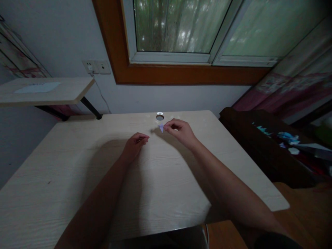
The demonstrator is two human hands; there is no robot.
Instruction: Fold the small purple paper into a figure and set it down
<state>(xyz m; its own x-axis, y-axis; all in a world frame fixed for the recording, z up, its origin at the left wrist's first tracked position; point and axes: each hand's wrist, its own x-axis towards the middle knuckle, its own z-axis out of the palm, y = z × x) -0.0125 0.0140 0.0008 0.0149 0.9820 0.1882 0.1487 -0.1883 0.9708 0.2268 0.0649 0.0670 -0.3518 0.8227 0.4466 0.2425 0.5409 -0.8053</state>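
Between the thumb and fingers of my right hand (178, 130) is a small pale purple piece of folded paper (161, 128), pointed at its lower end. It is held just above the far part of the desk, near a round hole. My left hand (135, 144) is to the left and a little nearer, low over the desk top (166, 183). Its fingers are curled with the thumb against them. Whether anything small is pinched there I cannot make out.
A round cable hole (159, 117) is at the desk's back edge. A raised shelf (46, 93) with a paper sheet (38, 87) stands at the left. A cord (100, 91) hangs from the wall socket (90, 66). Dark furniture (249, 145) with scattered items is at the right.
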